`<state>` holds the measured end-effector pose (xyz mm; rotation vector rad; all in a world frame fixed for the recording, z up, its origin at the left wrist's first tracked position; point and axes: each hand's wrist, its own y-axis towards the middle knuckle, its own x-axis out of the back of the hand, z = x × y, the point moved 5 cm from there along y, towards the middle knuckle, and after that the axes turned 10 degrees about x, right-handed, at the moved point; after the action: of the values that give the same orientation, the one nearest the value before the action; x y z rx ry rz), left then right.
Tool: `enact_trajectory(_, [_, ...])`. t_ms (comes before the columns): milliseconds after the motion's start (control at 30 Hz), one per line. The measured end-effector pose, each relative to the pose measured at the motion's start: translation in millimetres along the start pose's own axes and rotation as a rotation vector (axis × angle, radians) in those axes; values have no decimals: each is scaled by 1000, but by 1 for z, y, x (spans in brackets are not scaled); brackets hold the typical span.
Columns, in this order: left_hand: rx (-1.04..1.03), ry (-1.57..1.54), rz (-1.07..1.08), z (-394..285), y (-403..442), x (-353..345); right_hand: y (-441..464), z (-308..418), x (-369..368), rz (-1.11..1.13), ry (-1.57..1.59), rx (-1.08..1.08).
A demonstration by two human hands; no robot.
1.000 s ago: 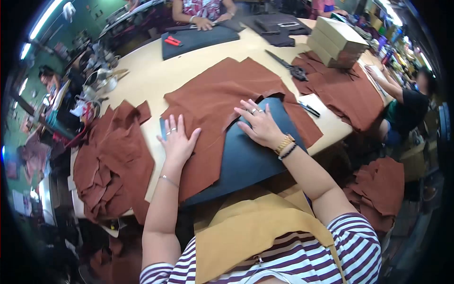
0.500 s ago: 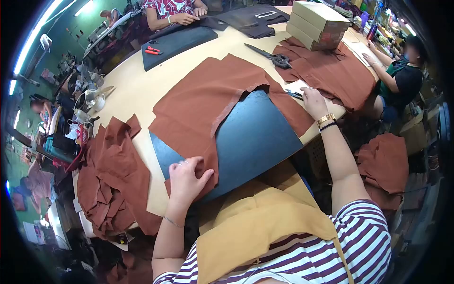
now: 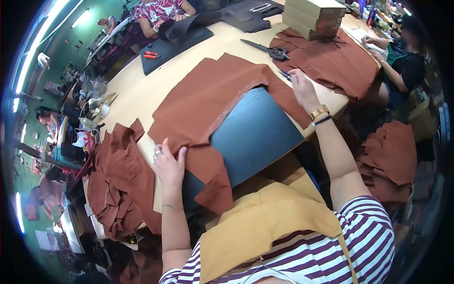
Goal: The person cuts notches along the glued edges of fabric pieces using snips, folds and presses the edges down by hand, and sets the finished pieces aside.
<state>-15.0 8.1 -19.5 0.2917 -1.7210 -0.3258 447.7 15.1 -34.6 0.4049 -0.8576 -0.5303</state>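
A rust-brown cloth piece (image 3: 203, 104) with a frayed edge lies across a dark blue board (image 3: 255, 135) at the table edge. At its near left edge my left hand (image 3: 169, 163) grips the cloth, fingertips partly hidden; a flap hangs down toward my lap. My right hand (image 3: 302, 87), wearing a gold-coloured band and a dark bracelet, is closed on small dark thread snips (image 3: 285, 75), their tip pointing away to the left. Just beyond them lie large black-handled scissors (image 3: 265, 49) on the table.
Piled brown cloth (image 3: 120, 175) lies at the left, with another stack (image 3: 331, 64) at the right under cardboard boxes (image 3: 312, 19). Across the table, a person handles dark cloth by a dark board (image 3: 179, 45) with a red tool (image 3: 151, 55). Another person sits at the right.
My right hand has picked up the snips from the table and moved up and left. My left hand has shifted up and left along the cloth, whose lower flap now swings out over the board.
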Motion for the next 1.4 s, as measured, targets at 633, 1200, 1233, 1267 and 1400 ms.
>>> enact_trajectory(633, [796, -1788, 1017, -3, -43, -39, -105, 217, -110, 656, 395, 525])
enact_trajectory(1200, [644, -1776, 690, -14, -18, -36, -117, 198, -125, 1034, 1217, -741])
enact_trajectory(1233, [643, -1781, 689, -15, -18, -34, -115, 199, -128, 1065, 1238, -775])
enact_trajectory(1267, [639, -1787, 689, -16, -18, -33, -112, 200, -130, 1095, 1259, -807])
enact_trajectory(1400, [604, -1795, 659, -18, -16, -30, -107, 196, -141, 1134, 1390, -929])
